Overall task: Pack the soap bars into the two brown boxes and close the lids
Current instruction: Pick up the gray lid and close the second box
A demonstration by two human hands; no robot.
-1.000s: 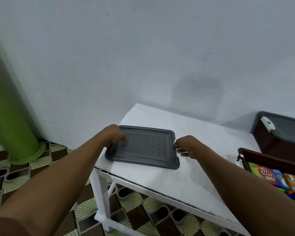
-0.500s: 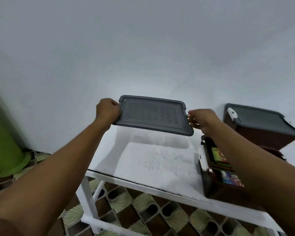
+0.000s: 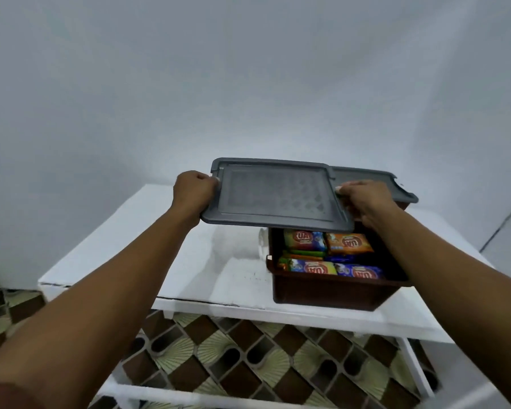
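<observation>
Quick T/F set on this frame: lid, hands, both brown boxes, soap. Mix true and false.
1. The left hand and the right hand grip opposite edges of the flat grey plastic lid. True.
2. That lid sits closed on the open brown plastic box. False: the hands hold it in the air above the box, and the contents show.
3. Colourful wrapped soap bars lie inside the open box. True.
4. The rear brown box has no lid. False: a second grey lid covers it.
</observation>
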